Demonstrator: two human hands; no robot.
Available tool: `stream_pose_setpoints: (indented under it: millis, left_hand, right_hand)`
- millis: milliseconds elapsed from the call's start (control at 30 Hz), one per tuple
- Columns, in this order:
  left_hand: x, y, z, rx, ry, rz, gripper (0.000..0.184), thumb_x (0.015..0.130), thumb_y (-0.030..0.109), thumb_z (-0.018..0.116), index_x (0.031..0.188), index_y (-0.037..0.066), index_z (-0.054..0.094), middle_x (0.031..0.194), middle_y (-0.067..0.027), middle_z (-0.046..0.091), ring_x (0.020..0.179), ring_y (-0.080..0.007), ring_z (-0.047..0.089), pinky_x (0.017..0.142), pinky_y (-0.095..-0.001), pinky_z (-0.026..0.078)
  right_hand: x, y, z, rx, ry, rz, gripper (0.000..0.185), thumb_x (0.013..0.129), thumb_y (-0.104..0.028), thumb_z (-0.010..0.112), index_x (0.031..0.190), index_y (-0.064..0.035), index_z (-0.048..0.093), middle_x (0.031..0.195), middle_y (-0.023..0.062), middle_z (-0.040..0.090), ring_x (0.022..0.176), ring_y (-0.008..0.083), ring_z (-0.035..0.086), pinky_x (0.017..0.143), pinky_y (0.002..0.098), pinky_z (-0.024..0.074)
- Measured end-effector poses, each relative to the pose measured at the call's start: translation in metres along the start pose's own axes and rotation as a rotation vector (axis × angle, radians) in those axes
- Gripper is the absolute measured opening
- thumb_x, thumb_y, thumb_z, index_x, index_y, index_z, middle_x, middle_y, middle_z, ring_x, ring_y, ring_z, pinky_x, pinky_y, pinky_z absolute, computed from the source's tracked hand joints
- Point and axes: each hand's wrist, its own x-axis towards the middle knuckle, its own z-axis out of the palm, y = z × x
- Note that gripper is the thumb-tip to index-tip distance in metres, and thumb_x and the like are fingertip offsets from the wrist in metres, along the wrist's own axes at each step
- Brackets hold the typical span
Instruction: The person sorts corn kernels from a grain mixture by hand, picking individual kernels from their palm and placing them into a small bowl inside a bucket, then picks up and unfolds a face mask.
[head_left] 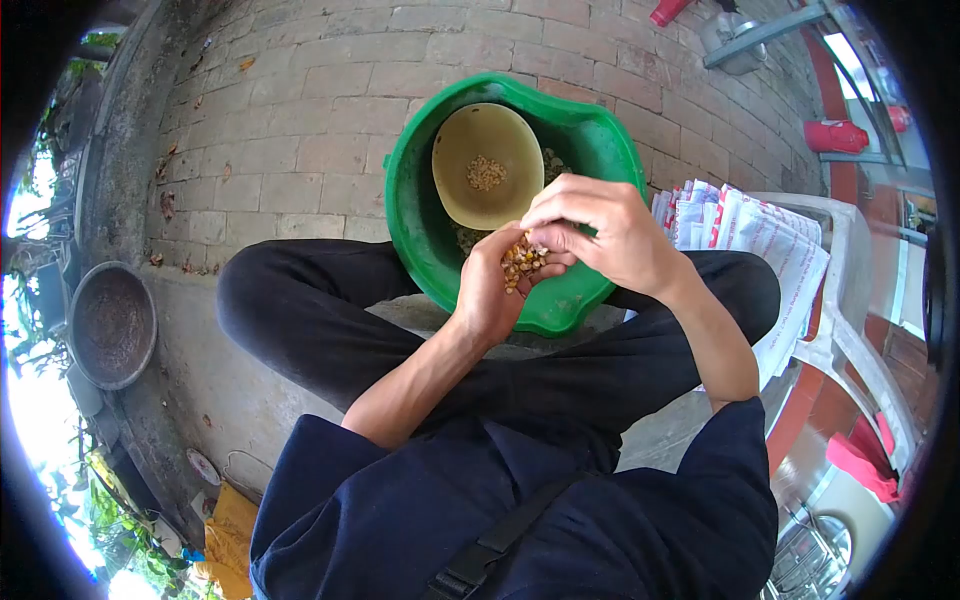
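L hand (490,285) is cupped round a small heap of kernels (522,264), palm up. R hand (612,232) is over it from the R side, thumb & fingers bunched at the heap; can't tell if they grip a kernel. Bowl (512,128) sits just beyond the hands & a bit L, inside the green tub (570,318), long axis approx. fore-aft, L hand nearer. More kernels lie in the bowl's middle. From above, L thumb tip is close to the bowl's near rim; height gap unclear. Part of the heap is hidden under R fingers; bits on tub floor, mostly covered by bowl & hands, too dim to ID.
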Motion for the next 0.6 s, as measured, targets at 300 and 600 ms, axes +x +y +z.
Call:
stream_pose_setpoints:
  millis: [300, 600]
  left_hand:
    - [0.004, -0.005, -0.008, 0.062, -0.035, -0.055, 0.032, 0.1, 0.023, 0.038, 0.104, -0.003, 0.057, 0.095, -0.0166, 0.067, 0.09, -0.0291, 0.067, 0.081, -0.0359, 0.054]
    - [0.002, -0.003, -0.004, 0.084, -0.018, -0.046, 0.034, 0.101, 0.023, 0.036, 0.104, -0.004, 0.057, 0.093, -0.0168, 0.067, 0.088, -0.0285, 0.067, 0.08, -0.0364, 0.054]
  right_hand:
    - [0.006, 0.016, -0.004, 0.221, 0.323, 0.198, 0.012, 0.087, -0.002, 0.068, 0.097, 0.0034, 0.068, 0.092, 0.0085, 0.07, 0.086, 0.0142, 0.069, 0.074, 0.0254, 0.0553]
    - [0.012, 0.028, -0.007, 0.299, 0.418, 0.328, 0.018, 0.093, -0.01, 0.062, 0.105, 0.0024, 0.069, 0.096, 0.0098, 0.072, 0.091, 0.0132, 0.068, 0.084, 0.0256, 0.0521]
